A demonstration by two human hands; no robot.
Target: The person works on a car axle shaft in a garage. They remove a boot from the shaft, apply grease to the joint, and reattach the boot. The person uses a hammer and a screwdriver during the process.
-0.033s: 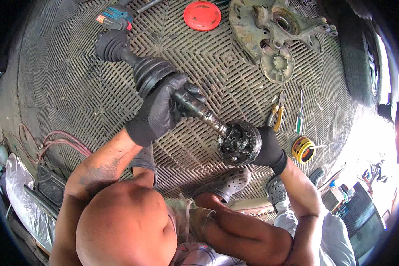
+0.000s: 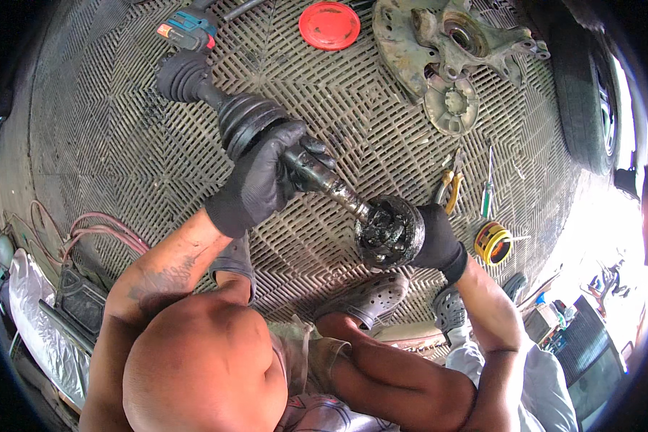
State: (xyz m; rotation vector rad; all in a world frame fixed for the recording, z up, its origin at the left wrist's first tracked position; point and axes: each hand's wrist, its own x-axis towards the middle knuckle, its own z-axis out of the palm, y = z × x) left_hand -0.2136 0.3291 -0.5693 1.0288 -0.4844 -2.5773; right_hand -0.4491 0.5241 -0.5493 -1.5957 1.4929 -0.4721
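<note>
A black drive axle (image 2: pixel 329 184) slants across the view from upper left to lower right. In a black glove, my left hand (image 2: pixel 266 169) is wrapped round its shaft, just below a ribbed rubber boot (image 2: pixel 246 124). At the far end sits a second, smaller boot (image 2: pixel 182 75). My right hand (image 2: pixel 435 241), also gloved in black, grips the outer side of the round CV joint housing (image 2: pixel 389 232) at the near end. Dark grease coats the joint's exposed inside and the bare shaft beside it. My right fingertips are partly hidden behind the housing.
On the slatted mat (image 2: pixel 324 93) lie a blue cordless tool (image 2: pixel 187 30), a red lid (image 2: pixel 329 26), a steering knuckle with dust shield (image 2: pixel 461 36), pliers (image 2: pixel 451 183), a green-handled screwdriver (image 2: pixel 488 191) and a yellow tin (image 2: pixel 492 243). A tyre (image 2: pixel 583 93) stands right; a hose (image 2: pixel 104 229) lies left.
</note>
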